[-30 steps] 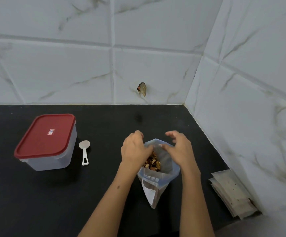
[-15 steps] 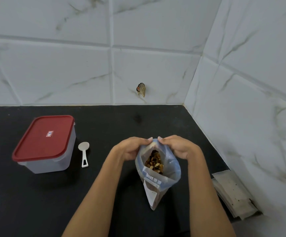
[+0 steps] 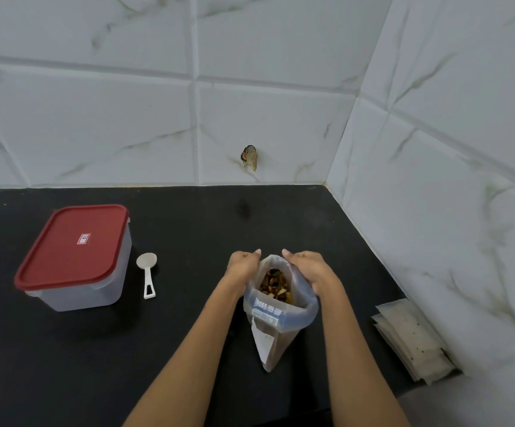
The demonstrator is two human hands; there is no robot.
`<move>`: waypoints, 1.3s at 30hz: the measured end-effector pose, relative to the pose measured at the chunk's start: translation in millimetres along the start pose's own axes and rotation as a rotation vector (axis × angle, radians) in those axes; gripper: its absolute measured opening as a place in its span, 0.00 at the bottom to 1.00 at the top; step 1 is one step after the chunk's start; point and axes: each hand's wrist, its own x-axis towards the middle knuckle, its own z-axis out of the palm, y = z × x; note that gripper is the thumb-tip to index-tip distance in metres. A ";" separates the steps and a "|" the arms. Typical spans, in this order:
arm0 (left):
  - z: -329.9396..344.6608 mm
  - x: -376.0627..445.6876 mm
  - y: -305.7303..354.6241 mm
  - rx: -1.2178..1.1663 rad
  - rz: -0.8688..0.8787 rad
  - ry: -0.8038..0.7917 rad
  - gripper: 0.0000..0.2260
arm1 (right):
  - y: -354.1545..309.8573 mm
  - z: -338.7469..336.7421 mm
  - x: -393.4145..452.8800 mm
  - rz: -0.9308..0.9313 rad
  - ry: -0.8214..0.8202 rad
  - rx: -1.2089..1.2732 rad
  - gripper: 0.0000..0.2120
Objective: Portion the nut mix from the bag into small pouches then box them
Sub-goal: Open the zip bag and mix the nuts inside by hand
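Note:
A clear bluish plastic bag (image 3: 276, 315) of brown nut mix (image 3: 276, 285) stands upright on the black counter, its mouth wide open. My left hand (image 3: 243, 265) grips the left edge of the bag's mouth. My right hand (image 3: 307, 266) grips the right edge, fingers curled over the rim. A stack of small flat pouches (image 3: 410, 337) lies at the right, against the wall. A clear plastic box with a red lid (image 3: 74, 254) sits shut at the left, and a white scoop (image 3: 148, 272) lies beside it.
The black counter (image 3: 204, 229) ends at white marble-look tiled walls behind and to the right. A small brownish thing (image 3: 249, 158) sticks to the back wall above the counter. The counter's near edge runs along the bottom right.
Both hands went from loosely opening the bag's mouth to curling over its two top edges and holding it spread. The bag stands a little straighter.

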 end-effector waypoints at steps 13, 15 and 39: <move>-23.2 -72.5 -12.8 0.479 -0.034 0.109 0.21 | 38.6 -4.5 -71.7 0.178 0.161 -0.165 0.16; -22.7 -78.7 -14.4 0.293 -0.075 0.054 0.15 | 43.2 -1.0 -71.6 0.164 0.159 0.001 0.14; 16.1 -90.7 -57.9 -0.840 -0.336 -0.099 0.15 | 80.2 34.1 -71.1 0.325 0.105 1.064 0.16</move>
